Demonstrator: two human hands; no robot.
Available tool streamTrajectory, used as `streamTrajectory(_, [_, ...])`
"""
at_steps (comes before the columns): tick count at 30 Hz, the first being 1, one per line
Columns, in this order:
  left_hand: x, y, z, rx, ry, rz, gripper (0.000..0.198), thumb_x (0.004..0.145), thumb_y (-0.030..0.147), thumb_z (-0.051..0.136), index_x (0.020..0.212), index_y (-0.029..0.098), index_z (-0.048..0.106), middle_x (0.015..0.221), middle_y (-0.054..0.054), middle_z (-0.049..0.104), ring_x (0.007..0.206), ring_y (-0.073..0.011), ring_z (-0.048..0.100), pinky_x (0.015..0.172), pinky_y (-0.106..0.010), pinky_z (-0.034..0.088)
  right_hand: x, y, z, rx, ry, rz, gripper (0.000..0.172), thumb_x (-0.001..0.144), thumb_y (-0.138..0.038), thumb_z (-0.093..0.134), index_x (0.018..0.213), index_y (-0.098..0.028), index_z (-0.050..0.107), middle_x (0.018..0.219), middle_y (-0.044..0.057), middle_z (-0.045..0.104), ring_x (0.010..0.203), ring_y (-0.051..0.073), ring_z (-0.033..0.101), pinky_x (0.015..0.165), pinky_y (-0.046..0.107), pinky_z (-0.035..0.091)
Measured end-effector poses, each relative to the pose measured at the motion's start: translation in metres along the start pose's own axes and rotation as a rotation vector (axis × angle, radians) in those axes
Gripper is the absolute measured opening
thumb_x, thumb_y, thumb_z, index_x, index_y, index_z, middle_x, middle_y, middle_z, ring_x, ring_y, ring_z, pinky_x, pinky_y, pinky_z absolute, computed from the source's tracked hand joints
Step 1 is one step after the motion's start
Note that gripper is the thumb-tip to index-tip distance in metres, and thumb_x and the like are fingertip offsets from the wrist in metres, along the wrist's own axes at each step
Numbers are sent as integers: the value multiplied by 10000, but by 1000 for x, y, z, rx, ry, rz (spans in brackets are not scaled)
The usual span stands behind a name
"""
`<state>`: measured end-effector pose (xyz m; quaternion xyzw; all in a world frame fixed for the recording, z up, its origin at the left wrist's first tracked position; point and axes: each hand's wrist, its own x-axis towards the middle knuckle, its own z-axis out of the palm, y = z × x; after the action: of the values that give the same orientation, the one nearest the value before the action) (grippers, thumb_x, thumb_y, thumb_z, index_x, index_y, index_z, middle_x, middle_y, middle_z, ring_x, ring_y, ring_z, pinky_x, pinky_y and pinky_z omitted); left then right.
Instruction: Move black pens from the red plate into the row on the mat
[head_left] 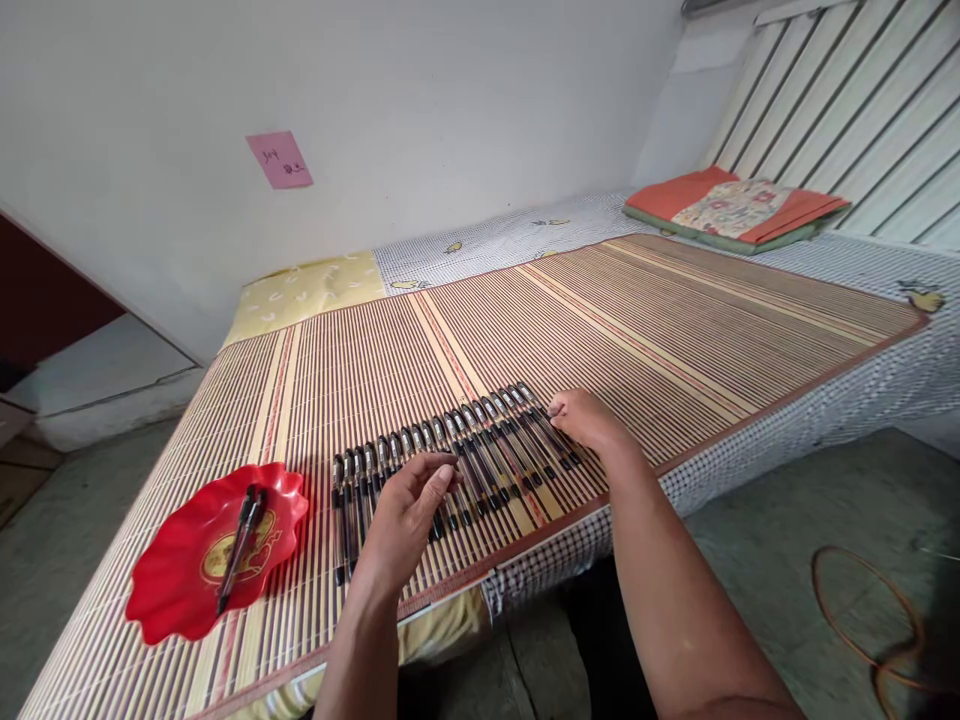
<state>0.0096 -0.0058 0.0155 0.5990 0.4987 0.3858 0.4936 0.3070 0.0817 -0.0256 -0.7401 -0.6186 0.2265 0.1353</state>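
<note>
Several black-capped pens [457, 440] lie side by side in a slanting row on the striped bamboo mat [360, 370], their caps pointing toward the wall. Over the middle of the row is my left hand [409, 515], its fingers loosely bent and the thumb apart, with nothing visible in it; it covers part of some pens. My right hand [583, 417] is closed at the row's right end, fingertips pinched beside the last pens. Whatever is between those fingertips is too small to make out. To the left, a red scalloped plate [172, 550] holds two dark pens [241, 545].
The mat covers a bed with a checked sheet [480, 240] and a yellow cloth [315, 295]. A folded orange and floral cloth [739, 208] lies at the far right by a white slatted headboard [855, 110]. A pink note [279, 160] is on the wall. A cord [862, 565] lies on the floor.
</note>
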Motion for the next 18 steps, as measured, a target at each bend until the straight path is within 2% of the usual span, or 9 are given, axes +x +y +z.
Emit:
streamTrajectory(9, [1,-2,-1,-6,-9,-5,392,960,517,628,1117,166,705,998,-94,760,947,-236,693,835,-352,526,-3,-3,-3,29,-21,26,63,886,-171,704,902,-183,763,939,84,783,817,190,691,605,247,388])
streamTrajectory(18, [0,-2,-1,9,-14,-8,396,970,525,615,1121,170,704,996,-88,753,941,-230,681,839,-351,515,-2,0,0,38,18,-20,147,881,-159,659,747,-182,715,786,72,731,714,182,630,609,268,359])
